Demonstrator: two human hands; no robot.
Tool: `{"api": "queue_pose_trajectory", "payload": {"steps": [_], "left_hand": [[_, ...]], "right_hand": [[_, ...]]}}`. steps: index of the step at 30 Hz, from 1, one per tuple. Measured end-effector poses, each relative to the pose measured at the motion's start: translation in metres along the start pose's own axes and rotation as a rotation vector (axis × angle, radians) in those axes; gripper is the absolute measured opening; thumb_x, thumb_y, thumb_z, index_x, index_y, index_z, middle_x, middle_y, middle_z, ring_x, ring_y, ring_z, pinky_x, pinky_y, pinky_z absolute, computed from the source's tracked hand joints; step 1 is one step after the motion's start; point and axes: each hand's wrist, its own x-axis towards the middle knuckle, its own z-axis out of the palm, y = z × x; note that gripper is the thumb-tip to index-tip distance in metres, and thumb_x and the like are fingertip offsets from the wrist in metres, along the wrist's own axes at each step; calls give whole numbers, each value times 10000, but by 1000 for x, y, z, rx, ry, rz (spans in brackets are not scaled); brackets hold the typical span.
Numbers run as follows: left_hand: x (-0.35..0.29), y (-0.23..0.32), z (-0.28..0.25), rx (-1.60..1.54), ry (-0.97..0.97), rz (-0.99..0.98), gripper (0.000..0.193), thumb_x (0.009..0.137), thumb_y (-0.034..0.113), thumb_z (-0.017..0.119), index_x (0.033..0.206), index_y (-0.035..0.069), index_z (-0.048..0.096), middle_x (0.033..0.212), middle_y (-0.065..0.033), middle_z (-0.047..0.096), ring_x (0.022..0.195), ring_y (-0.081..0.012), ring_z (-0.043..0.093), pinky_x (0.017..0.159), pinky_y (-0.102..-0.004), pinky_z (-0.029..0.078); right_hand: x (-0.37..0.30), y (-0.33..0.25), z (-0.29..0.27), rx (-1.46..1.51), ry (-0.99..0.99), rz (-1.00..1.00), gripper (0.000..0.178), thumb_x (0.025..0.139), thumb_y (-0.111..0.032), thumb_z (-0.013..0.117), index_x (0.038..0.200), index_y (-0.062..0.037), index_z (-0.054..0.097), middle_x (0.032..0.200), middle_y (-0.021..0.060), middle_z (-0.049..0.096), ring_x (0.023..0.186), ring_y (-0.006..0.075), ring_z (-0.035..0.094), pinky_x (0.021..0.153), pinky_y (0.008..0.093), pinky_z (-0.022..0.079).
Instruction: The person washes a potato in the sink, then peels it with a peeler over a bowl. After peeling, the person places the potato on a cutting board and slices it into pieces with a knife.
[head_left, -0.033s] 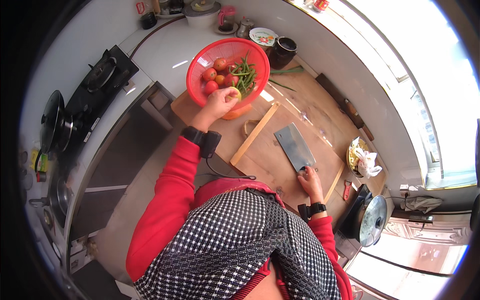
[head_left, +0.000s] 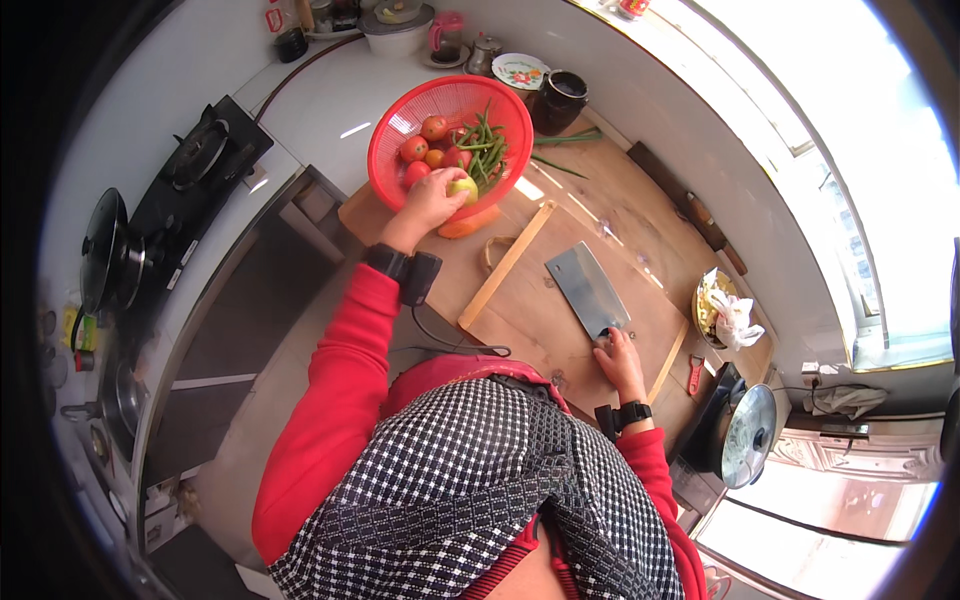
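over the red colander [head_left: 395, 135], left hand [head_left: 432, 200] around a pale tomato [head_left: 463, 187]

A wooden bench [head_left: 640, 215] is seen running along the window wall, joined at its far end by a pale bench [head_left: 320, 100]. On the wood, a red colander [head_left: 400, 130] of tomatoes and green beans is set at the near corner, with an orange piece [head_left: 468, 222] just beside it. A framed cutting board [head_left: 540, 320] is laid in the middle, and a cleaver [head_left: 588, 288] is rested flat on it. A dark pot [head_left: 560, 100] is placed behind the colander, and a bowl [head_left: 712, 305] is kept to the right of the board. A gas hob [head_left: 200, 160] is set on the pale bench.
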Motion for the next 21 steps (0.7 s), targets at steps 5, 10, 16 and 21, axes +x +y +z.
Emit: {"api": "queue_pose_trajectory", "payload": {"steps": [5, 10, 16, 21], "left_hand": [[34, -8, 14, 390, -257, -32, 528, 679, 351, 669, 1090, 53, 524, 1025, -175, 570, 989, -301, 532, 835, -376, 420], [45, -3, 15, 415, -327, -110, 522, 653, 361, 686, 1041, 45, 537, 972, -187, 591, 933, -310, 560, 795, -377, 437], [43, 1, 7, 468, -255, -140, 555, 595, 363, 701, 982, 1, 535, 946, -191, 574, 915, -301, 560, 808, -361, 438], [47, -12, 5, 411, -275, -110, 519, 604, 370, 714, 960, 35, 542, 934, -169, 584, 896, -290, 568, 793, -356, 441]], "right_hand": [[-2, 4, 7, -69, -2, -17, 434, 693, -173, 588, 1083, -14, 484, 939, 183, 525, 902, 341, 514, 776, 394, 432], [-14, -4, 1, 161, 92, -7, 373, 696, -187, 578, 1024, -17, 524, 876, 180, 539, 824, 339, 530, 720, 398, 440], [-40, 13, -32, 573, 96, 246, 273, 801, -183, 519, 999, 4, 533, 809, 166, 590, 758, 245, 574, 701, 311, 448], [-68, 34, -41, 934, 32, 342, 323, 813, -193, 578, 1050, 18, 519, 795, 50, 578, 719, 115, 536, 644, 240, 431]]}}
